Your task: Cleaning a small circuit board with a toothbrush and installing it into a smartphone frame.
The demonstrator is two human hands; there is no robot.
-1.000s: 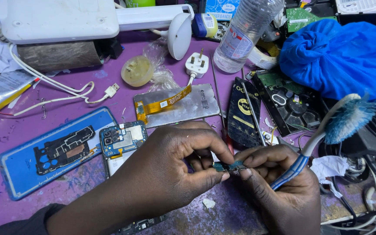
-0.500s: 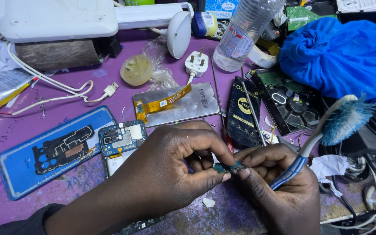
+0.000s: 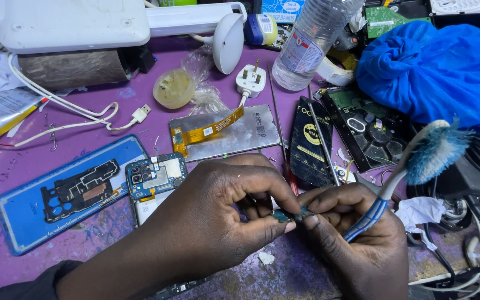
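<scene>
Both hands met low over the purple bench top (image 3: 140,105), and between them sat a small circuit board piece (image 3: 290,214), dark green and narrow; it was the thing being worked. The left hand (image 3: 223,214) was curled nearly closed, thumb and forefinger pinched on the near, left end of the piece; the right hand (image 3: 356,233) closed on the other end with its fingertips, and the same hand also kept a toothbrush (image 3: 412,166) tucked along its fingers, blue handle low, worn blue bristles raised up and to the right, off the piece. The piece lay directly between the two hands, touching both, so neither was nearer; its long axis ran roughly left to right, level with the bench, one end pointing into each grip; which face was up I could not tell, the fingers hid most of it. The brush head stood well apart from the piece, above and to the right, its long axis slanting away from the pinch.

Around them: a blue phone frame (image 3: 56,194) to the left; a phone mainboard (image 3: 156,175) just beside the left knuckles; a metal display back with an orange flex (image 3: 223,130) beyond; a white plug (image 3: 250,80); a clear bottle (image 3: 312,41); a blue cloth (image 3: 434,72) at the right.
</scene>
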